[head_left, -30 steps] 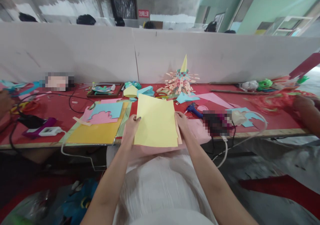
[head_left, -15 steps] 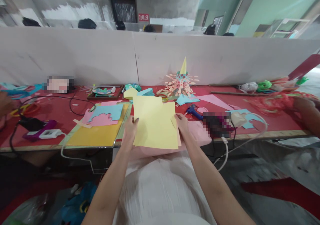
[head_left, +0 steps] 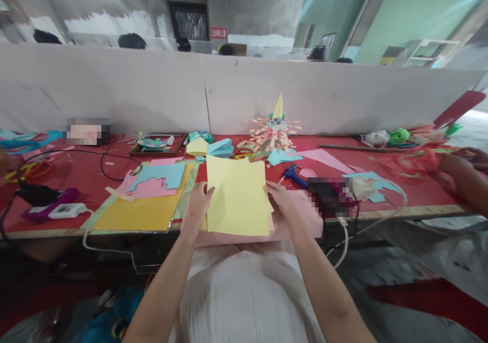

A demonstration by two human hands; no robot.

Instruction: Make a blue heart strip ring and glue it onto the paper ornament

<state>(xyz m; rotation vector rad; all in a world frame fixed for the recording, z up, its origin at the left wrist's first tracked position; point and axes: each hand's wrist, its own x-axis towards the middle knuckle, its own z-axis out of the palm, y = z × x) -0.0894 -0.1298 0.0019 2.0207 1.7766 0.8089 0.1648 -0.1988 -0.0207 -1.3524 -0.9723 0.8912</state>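
Yellow paper sheets [head_left: 238, 198] are held up in front of me, tilted toward me over the table's front edge. My left hand [head_left: 201, 200] grips their left edge, thumb on the face. My right hand [head_left: 279, 196] is closed at their right edge, its fingertips partly behind the paper. A corner of a sheet sticks out at the lower right, with a strip of pink paper behind it. Under the sheets lies a larger pink sheet [head_left: 301, 213] on the red table. A blue glue gun [head_left: 295, 175] lies just beyond my right hand.
Left of me, cut blue paper [head_left: 163, 175] and pink pieces lie on an orange sheet [head_left: 133, 216]. A paper cone model [head_left: 275, 129] stands at the back against a white partition [head_left: 152, 89]. Power strips with cables [head_left: 70, 206] sit on both sides. Another person's hand [head_left: 473, 157] is at far right.
The yellow sheets have come closer together, so their top edges now nearly line up. Both hands still hold the sides. The view has tilted slightly upward.
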